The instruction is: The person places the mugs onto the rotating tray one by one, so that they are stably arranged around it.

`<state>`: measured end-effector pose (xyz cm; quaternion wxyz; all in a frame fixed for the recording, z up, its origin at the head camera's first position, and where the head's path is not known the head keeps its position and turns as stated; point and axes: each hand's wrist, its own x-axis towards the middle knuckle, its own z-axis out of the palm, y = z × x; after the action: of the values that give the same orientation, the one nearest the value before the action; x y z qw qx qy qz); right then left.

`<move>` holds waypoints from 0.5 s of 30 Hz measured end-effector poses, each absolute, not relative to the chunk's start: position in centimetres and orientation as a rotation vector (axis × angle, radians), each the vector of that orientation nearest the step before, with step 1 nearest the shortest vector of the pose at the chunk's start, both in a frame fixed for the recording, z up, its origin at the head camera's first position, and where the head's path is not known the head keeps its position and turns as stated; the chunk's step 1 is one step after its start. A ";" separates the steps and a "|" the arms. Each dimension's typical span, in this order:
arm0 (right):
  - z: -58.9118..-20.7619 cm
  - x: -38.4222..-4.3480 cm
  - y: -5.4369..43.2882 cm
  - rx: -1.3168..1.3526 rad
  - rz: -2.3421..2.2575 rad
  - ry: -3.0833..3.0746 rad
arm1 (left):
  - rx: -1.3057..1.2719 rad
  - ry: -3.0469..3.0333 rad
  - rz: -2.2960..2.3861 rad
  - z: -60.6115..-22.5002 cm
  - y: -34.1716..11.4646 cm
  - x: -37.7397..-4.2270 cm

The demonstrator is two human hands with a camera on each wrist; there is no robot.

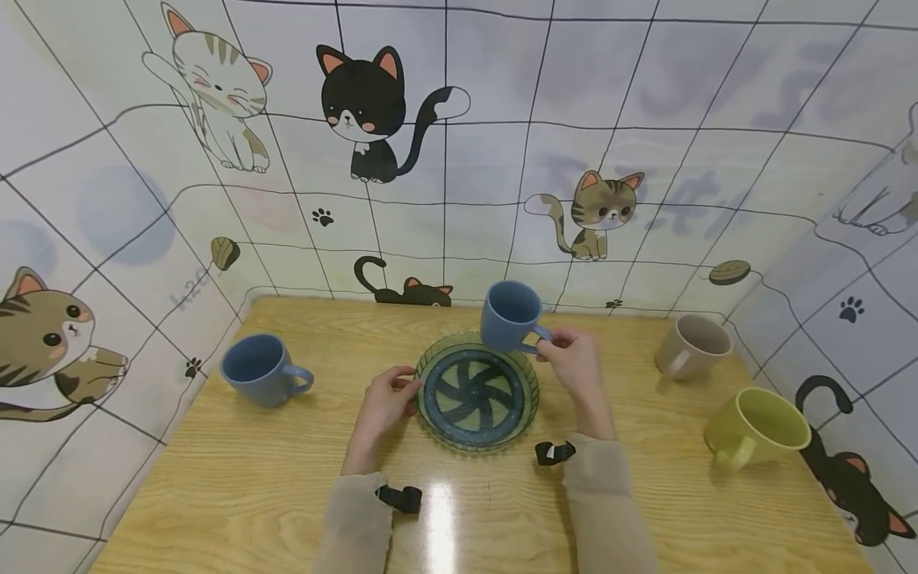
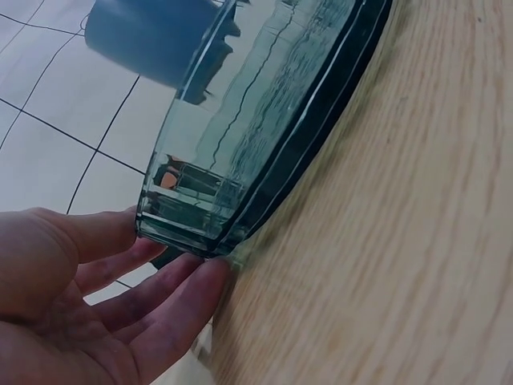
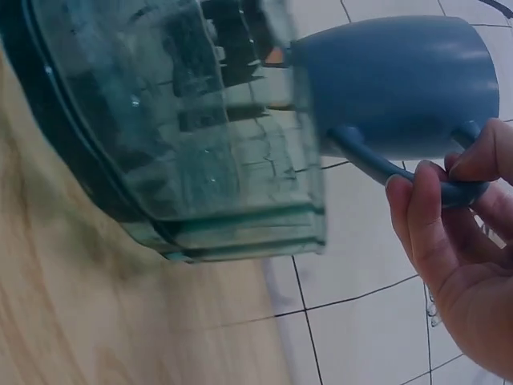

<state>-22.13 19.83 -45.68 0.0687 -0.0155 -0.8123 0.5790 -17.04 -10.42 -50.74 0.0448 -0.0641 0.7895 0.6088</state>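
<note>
While the left grip pinches the bowl, the right grip, pinching a mug's handle, should clear the rim.

From where I stand: mug and second mug, plain blue; glass dish, green with blue pinwheel; third mug, taupe; fourth mug, yellow-green; tabletop, yellowish woodgrain; wall covering, whitish, black grid, cartoon cats.

The head view is bright, glare streaking the table — wrist views dimmer, the right perhaps blurred.
</note>
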 end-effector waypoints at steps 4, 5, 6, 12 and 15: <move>-46.5 -22.5 19.2 0.015 1.737 -2.492 | -0.196 2.410 1.868 -50.8 -10.3 -17.1; -46.6 -22.7 19.1 0.030 1.737 -2.498 | -0.198 2.409 1.871 -50.8 -10.3 -17.1; -46.7 -22.8 19.0 0.046 1.732 -2.509 | -0.203 2.408 1.872 -50.7 -10.3 -17.2; -47.3 -23.5 18.9 0.094 1.675 -2.558 | -0.192 2.407 1.853 -50.5 -10.3 -17.1; -47.6 -23.9 18.7 0.136 1.651 -2.589 | -0.216 2.409 1.845 -50.6 -10.5 -16.9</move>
<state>-23.87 18.66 -47.62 0.0338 0.0442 -0.8419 0.5368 -16.89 -10.52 -50.55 0.0498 -0.0710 0.7909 0.6057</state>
